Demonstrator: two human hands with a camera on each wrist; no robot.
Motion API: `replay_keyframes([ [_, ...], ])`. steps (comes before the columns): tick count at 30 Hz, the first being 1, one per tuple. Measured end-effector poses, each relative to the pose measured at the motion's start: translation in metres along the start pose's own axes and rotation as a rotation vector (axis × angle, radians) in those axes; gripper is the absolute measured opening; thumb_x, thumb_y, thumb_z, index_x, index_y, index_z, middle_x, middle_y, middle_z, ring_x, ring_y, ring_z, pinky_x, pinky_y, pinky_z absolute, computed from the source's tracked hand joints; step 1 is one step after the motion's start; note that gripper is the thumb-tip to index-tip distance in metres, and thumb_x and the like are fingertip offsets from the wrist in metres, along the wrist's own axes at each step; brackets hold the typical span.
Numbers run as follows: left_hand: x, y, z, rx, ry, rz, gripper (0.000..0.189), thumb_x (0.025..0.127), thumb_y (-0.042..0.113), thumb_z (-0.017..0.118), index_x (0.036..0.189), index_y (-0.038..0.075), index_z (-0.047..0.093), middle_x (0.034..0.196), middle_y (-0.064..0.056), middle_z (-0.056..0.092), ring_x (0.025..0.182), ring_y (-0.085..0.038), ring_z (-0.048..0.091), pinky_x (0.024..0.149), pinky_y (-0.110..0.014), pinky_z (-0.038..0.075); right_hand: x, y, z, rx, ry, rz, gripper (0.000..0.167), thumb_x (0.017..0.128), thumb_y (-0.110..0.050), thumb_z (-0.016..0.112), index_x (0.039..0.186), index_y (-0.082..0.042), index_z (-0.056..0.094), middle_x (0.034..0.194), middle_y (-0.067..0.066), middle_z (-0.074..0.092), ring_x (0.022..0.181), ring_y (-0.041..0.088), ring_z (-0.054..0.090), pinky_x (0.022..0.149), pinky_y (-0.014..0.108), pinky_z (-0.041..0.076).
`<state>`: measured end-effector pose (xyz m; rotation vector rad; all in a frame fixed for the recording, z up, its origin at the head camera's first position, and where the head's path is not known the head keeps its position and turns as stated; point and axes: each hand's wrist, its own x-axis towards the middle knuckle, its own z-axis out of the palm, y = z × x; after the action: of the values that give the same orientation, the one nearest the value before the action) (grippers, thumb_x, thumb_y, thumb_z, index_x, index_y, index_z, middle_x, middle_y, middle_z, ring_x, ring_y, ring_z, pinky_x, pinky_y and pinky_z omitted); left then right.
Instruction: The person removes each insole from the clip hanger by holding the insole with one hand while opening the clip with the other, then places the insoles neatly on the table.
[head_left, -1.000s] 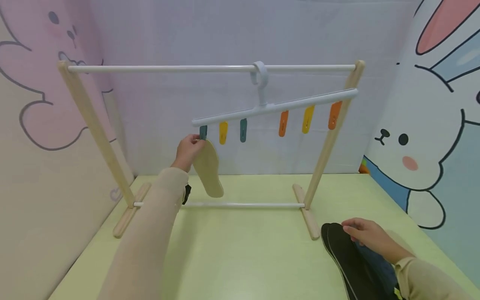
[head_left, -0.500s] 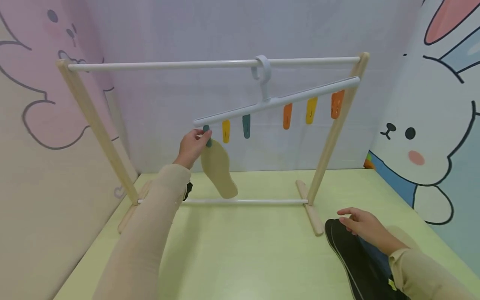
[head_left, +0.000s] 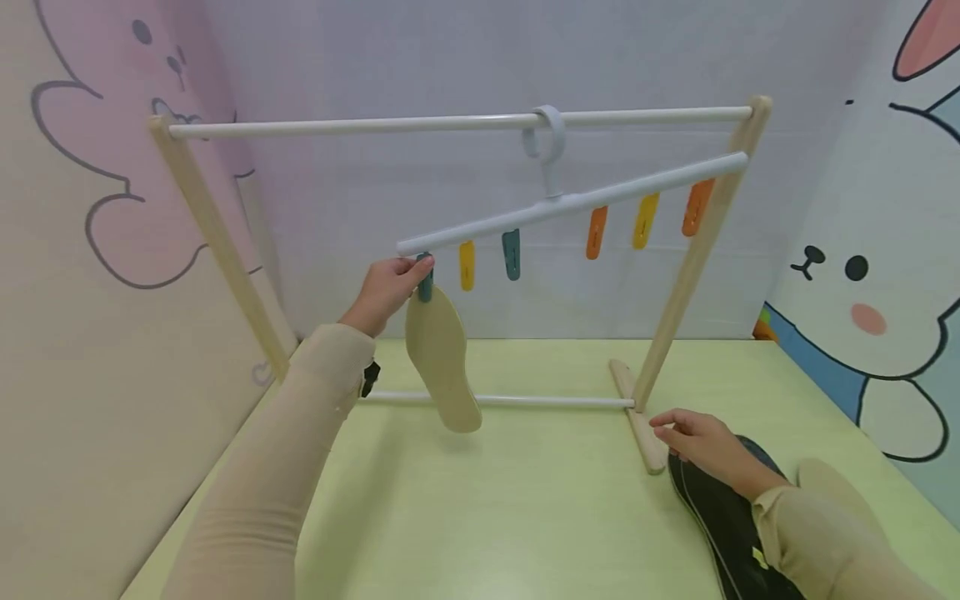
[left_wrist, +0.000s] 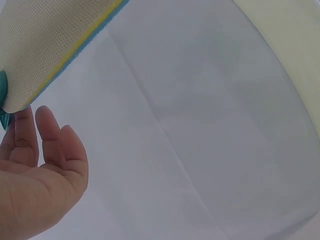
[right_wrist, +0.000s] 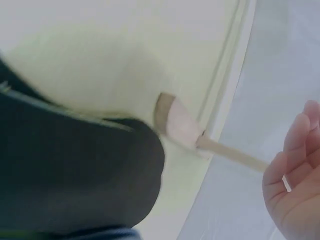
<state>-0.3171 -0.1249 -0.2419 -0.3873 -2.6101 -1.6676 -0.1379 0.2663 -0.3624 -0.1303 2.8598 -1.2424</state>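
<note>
In the head view my left hand pinches the dark green clip at the low left end of a white hanger. From that clip hangs a beige insole, heel downward. The left wrist view shows its mesh surface and a yellow and blue edge, with the fingers at its tip. My right hand holds nothing, its fingers loosely bent above and beside black insoles on the table. In the right wrist view the rounded end of a black insole lies apart from that hand.
The hanger tilts on the top bar of a wooden rack, its right end near the right post. Several other clips, among them a yellow clip, dangle from it. Another pale insole lies right of the black ones. Walls enclose the table.
My left thumb has moved onto the front of the clip, and the insole hangs from it instead of from my fingers. My right hand has lifted slightly and moved left off the black insoles.
</note>
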Motion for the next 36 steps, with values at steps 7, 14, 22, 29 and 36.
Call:
replay_keyframes([
  [7,-0.007,0.002,0.0,-0.047,-0.022,0.019,0.044,0.1,0.036,0.049,0.111,-0.005,0.061,0.107,-0.01,0.057,0.092,-0.019,0.044,0.084,-0.033,0.039,0.016,-0.02,0.013,0.023,-0.018,-0.042,0.03,0.099,-0.016,0.053,0.117,0.007,0.06,0.075,0.003,0.054,0.066,0.018,0.05,0.06,0.03,0.043],
  [14,-0.013,0.003,0.001,-0.128,-0.015,0.016,0.042,0.1,0.034,0.051,0.117,-0.004,0.058,0.106,-0.009,0.056,0.094,-0.018,0.045,0.084,-0.033,0.04,0.033,-0.046,0.029,0.076,-0.038,-0.114,0.027,0.099,-0.014,0.054,0.113,0.008,0.061,0.076,0.002,0.056,0.07,0.017,0.052,0.064,0.031,0.046],
  [22,-0.018,0.008,-0.005,-0.15,-0.019,-0.03,0.046,0.1,0.039,0.049,0.121,-0.002,0.056,0.121,-0.011,0.053,0.101,-0.021,0.044,0.092,-0.038,0.039,0.047,-0.07,0.047,0.134,-0.01,-0.125,0.025,0.098,-0.01,0.054,0.112,0.009,0.061,0.073,0.003,0.055,0.069,0.021,0.053,0.062,0.029,0.045],
  [29,-0.02,0.012,0.001,-0.177,-0.025,-0.04,0.044,0.1,0.037,0.049,0.115,-0.004,0.056,0.108,-0.008,0.053,0.093,-0.019,0.043,0.086,-0.032,0.038,0.057,-0.085,0.058,0.155,-0.014,-0.124,0.024,0.098,-0.011,0.055,0.111,0.007,0.061,0.075,0.005,0.055,0.071,0.022,0.052,0.062,0.03,0.044],
  [36,-0.023,0.01,0.003,-0.204,-0.026,-0.049,0.04,0.1,0.035,0.05,0.113,-0.001,0.057,0.099,-0.005,0.052,0.088,-0.017,0.042,0.085,-0.032,0.038,0.069,-0.103,0.071,0.144,-0.016,-0.15,0.023,0.098,-0.01,0.055,0.111,0.007,0.062,0.073,0.001,0.055,0.071,0.018,0.053,0.067,0.032,0.047],
])
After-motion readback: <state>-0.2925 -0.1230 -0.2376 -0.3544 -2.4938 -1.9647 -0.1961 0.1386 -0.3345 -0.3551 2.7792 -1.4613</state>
